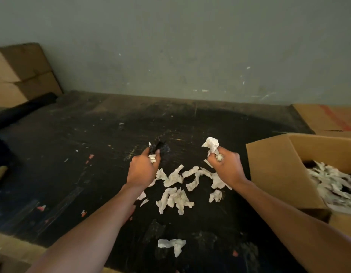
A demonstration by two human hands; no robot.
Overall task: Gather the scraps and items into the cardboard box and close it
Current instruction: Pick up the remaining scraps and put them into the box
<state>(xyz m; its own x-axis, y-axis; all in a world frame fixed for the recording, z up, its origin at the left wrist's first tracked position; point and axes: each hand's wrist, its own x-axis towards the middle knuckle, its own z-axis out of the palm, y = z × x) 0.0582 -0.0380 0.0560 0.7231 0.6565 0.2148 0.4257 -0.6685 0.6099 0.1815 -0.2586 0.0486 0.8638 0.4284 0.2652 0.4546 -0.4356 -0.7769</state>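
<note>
While white paper scraps (175,191) lie strewn across a dark, scuffed work surface (91,154), a person gathers them by the fistful. Curled tight, the right hand (223,167) clutches a wad of crumpled paper (211,144) that sticks up above its knuckles. Fingers closed, the left hand (144,168) pinches a smaller white scrap (152,159) together with something dark and crinkled (160,147); what that dark piece is cannot be told against the black top. Both fists hover just above the pile, apparently so each can carry a load before the trip to the box.

Just to the right of the right fist stands the open cardboard box (273,166), its near flap upright and its inside already heaped with similar scraps, likely parked close to keep each transfer short. Most loose pieces lie between and just below the two fists; one stray piece (171,245) lies nearer the person, apart from the pile. Beyond the left fist, at the far corner, more cardboard (23,73) leans against the grey wall (190,46). Much gathering remains, and the box is not yet closed.
</note>
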